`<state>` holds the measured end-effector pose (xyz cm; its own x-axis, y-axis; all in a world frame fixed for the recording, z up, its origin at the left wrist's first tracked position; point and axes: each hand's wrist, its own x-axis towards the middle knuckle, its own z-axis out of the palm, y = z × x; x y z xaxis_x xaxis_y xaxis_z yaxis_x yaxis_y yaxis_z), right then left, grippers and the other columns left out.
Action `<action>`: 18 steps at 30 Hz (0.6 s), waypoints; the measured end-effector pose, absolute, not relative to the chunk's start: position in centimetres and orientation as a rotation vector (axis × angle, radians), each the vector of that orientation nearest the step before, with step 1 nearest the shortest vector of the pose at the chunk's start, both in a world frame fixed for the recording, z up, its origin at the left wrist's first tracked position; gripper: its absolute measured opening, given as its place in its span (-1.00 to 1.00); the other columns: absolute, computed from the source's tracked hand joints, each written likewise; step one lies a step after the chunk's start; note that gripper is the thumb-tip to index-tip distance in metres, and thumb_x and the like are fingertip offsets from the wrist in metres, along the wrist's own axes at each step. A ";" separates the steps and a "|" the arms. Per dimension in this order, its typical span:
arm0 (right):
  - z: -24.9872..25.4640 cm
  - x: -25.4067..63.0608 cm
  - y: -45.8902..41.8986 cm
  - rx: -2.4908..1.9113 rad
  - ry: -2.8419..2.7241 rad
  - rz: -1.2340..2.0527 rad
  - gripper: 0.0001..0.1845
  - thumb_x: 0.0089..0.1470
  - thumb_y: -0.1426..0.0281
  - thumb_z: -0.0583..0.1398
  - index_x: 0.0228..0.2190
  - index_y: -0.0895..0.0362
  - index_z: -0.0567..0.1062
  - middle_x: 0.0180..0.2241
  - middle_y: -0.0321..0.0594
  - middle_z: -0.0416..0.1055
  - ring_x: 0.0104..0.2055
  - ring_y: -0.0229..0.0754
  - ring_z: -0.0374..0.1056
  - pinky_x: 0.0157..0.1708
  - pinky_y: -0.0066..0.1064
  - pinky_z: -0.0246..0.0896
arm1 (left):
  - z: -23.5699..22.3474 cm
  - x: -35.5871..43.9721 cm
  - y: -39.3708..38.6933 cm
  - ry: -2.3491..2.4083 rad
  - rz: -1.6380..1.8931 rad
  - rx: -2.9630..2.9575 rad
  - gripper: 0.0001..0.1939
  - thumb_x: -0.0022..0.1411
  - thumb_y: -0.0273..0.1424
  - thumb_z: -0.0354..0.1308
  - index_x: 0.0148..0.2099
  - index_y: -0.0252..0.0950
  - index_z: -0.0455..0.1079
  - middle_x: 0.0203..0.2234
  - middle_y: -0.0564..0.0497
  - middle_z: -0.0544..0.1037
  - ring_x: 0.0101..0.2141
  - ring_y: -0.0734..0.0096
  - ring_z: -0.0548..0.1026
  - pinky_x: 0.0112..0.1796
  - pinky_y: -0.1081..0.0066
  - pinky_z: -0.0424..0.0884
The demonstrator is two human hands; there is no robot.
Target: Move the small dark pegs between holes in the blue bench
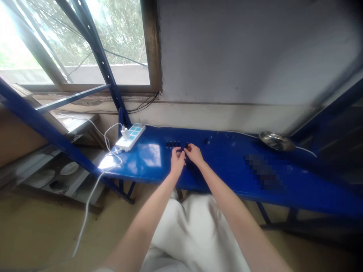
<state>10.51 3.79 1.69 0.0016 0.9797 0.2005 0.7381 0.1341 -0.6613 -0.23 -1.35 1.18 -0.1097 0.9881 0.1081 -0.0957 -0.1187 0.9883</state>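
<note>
Both my hands are close together over the blue table point(227, 166). My right hand point(194, 154) pinches a small dark piece point(187, 144) that pokes up past the fingertips; its exact kind is too small to make out. Just to its left, my left hand point(177, 162) has its fingers curved and a little apart, with nothing visible in them. Beyond the left fingertips, several similar small dark pieces point(170, 144) stand in a short row. Another dark piece point(205, 141) lies off to the right, beside small clear bits point(210, 140).
A white power strip point(131, 137) with a plugged-in charger point(124, 132) and a trailing cable rests at the left end. A shiny metal dish point(276, 141) sits at the back right. Nearer is a blurred-out dark object point(265, 172). Blue posts point(99, 56) frame the table.
</note>
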 end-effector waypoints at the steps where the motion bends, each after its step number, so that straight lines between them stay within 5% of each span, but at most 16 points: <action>1: 1.8 10.7 3.1 -1.642 -1.812 0.461 -0.85 0.04 0.38 0.10 -0.33 0.15 0.41 -0.36 -0.17 0.46 -0.36 -0.23 0.36 -0.37 -0.44 0.16 | 1.3 -0.2 -1.4 1.158 1.425 1.173 -0.61 0.17 -0.25 0.03 0.03 -0.23 0.16 -0.56 0.15 0.31 -0.67 0.66 0.26 -0.63 0.61 0.23; 5: 2.3 11.4 0.5 -1.643 -1.959 0.203 -0.82 0.11 0.47 0.00 -0.30 0.18 0.39 -0.34 -0.11 0.45 -0.35 -0.17 0.35 -0.34 -0.38 0.14 | 1.9 -0.2 -1.9 1.153 1.404 1.306 -0.50 0.14 -0.20 0.08 0.11 -0.18 0.17 -0.51 0.11 0.35 -0.62 0.66 0.28 -0.59 0.61 0.27; 10: 1.7 11.7 -1.1 -1.685 -1.975 0.036 -0.76 0.13 0.49 -0.06 -0.30 0.22 0.39 -0.34 -0.05 0.43 -0.32 -0.10 0.32 -0.29 -0.30 0.14 | 1.8 -0.2 -2.0 1.195 1.344 1.481 -0.68 0.13 -0.20 0.07 -0.14 -0.29 0.40 -0.45 0.02 0.43 -0.56 0.61 0.32 -0.56 0.58 0.29; 18: -0.1 12.2 -1.2 -1.565 -1.802 0.043 -0.73 0.07 0.52 -0.06 -0.28 0.21 0.41 -0.28 -0.03 0.41 -0.25 -0.10 0.31 -0.24 -0.29 0.18 | 1.2 -0.3 -1.6 1.214 1.320 1.478 -0.77 0.18 -0.25 -0.01 -0.24 -0.30 0.34 -0.47 0.02 0.43 -0.57 0.60 0.34 -0.58 0.60 0.26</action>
<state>12.23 -1.16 -0.05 0.0144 0.8678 0.4966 0.8431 0.2565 -0.4726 -0.28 -1.62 1.18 -0.0030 0.9738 0.2272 0.1452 -0.2244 0.9636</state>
